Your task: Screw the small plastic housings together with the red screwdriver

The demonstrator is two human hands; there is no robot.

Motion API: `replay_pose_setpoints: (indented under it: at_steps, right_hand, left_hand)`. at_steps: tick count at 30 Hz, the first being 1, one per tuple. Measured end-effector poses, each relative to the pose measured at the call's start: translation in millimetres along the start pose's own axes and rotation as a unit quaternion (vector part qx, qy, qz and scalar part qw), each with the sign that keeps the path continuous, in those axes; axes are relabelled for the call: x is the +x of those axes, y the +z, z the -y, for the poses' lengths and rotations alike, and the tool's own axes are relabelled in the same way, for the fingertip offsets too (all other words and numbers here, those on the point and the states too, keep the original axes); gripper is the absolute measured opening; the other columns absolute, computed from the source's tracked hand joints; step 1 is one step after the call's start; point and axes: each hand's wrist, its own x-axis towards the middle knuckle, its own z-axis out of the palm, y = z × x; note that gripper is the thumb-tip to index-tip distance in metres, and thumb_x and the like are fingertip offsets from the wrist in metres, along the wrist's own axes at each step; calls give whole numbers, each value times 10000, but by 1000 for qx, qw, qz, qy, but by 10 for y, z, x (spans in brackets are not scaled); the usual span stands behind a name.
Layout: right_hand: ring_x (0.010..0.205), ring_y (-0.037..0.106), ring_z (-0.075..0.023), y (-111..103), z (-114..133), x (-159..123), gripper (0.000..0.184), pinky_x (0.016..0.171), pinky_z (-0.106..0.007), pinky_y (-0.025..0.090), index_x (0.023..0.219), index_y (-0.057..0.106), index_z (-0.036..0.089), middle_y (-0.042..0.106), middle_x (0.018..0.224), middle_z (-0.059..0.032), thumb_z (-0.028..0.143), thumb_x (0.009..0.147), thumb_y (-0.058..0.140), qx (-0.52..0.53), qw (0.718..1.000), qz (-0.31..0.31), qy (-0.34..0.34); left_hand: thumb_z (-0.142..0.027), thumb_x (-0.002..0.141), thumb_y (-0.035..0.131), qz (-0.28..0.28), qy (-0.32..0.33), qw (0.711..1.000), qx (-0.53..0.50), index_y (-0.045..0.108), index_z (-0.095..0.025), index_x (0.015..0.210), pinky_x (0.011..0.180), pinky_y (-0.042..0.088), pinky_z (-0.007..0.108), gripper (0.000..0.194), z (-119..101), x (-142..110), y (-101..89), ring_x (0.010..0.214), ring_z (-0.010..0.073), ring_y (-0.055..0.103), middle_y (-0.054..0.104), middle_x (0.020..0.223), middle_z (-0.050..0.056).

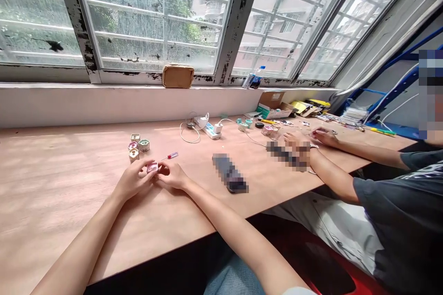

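Note:
Between my hands is a small pink-and-white box (152, 167), held just above the wooden table (83, 212). My left hand (133, 179) grips it from the left with bent fingers. On the other side, my right hand (175, 175) pinches the box's right edge with thumb and fingertips, its fingers closed in a ring. Just beyond my right hand lies a small screwdriver (172, 155) with a red and clear handle. Several small hexagonal boxes (144, 145) in cream, pink and green stand grouped behind my left hand.
A blurred dark phone (230, 173) lies to my right. Further back are a power strip (209, 129) with white cables and an open carton (275, 109). At the right, a co-worker's hands (323, 137) handle small items. A brown case (177, 76) and a bottle (256, 77) stand on the sill.

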Motion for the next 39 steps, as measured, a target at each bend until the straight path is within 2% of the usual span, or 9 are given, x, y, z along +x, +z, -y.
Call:
replay_pose_setpoints:
  at_steps: [5,13,17,20,23,26,32,35,39]
  right_hand:
    - [910,679,-175,10,-67,24,285,824,-278,515,1110,705,216,746,1042,-26,216,825,693,14,1000,0,-8]
    - [891,681,-178,19,-221,38,336,806,-293,527,1107,720,199,745,1033,-42,188,771,734,70,997,8,14]
    - [870,677,-175,7,-224,40,344,794,-296,528,1114,719,192,745,1021,-45,208,771,739,85,996,14,8]
    - [852,674,-174,-23,-227,29,344,771,-293,527,1115,717,184,744,1007,-45,212,772,735,89,996,6,9]
    - [830,673,-174,-56,-245,20,359,762,-295,532,1126,714,176,744,984,-47,206,769,730,93,996,-5,10]
    - [864,687,-182,-79,-253,19,375,786,-304,545,1155,711,187,754,1044,-56,183,781,700,109,994,3,2]
    - [1006,695,-210,-95,-235,11,450,876,-331,551,1226,687,209,742,1159,-65,137,783,664,116,993,9,-2]
    - [1000,692,-215,-101,-240,2,445,873,-344,549,1247,675,208,736,1164,-75,207,804,713,106,994,11,16]
    - [989,682,-219,-87,-256,3,514,872,-356,542,1266,654,205,726,1154,-83,338,790,796,77,997,14,26]
  left_hand:
    - [-514,938,595,12,-13,999,-33,656,-207,1225,780,641,360,425,-9,13,0,1053,268,690,697,1181,114]
    - [-513,944,596,-46,1,999,-2,661,-201,1196,762,629,352,406,-11,44,-25,873,219,713,727,1104,90]
    - [-472,949,601,-49,-1,998,-28,639,-198,1217,864,627,401,385,8,36,9,983,245,722,721,1146,95]
    - [-441,961,593,-77,-26,994,-74,594,-210,1286,924,617,423,399,18,36,60,1032,249,725,695,1201,104]
    - [-415,972,588,-107,-39,986,-120,529,-228,1374,950,607,421,448,21,44,96,1066,249,724,665,1242,115]
    - [-393,986,569,-124,-32,981,-142,507,-249,1402,922,611,403,445,11,56,101,1081,251,719,645,1269,121]
    - [-359,983,581,-148,-12,980,-134,627,-246,1247,889,603,370,291,2,57,74,1093,242,696,573,1327,122]
    - [-360,954,631,-155,-19,979,-130,662,-232,1162,872,604,347,246,37,51,75,1123,242,669,564,1327,117]
    - [-372,970,598,-161,-25,975,-151,670,-202,1028,847,609,338,193,84,56,93,1109,237,662,596,1266,116]
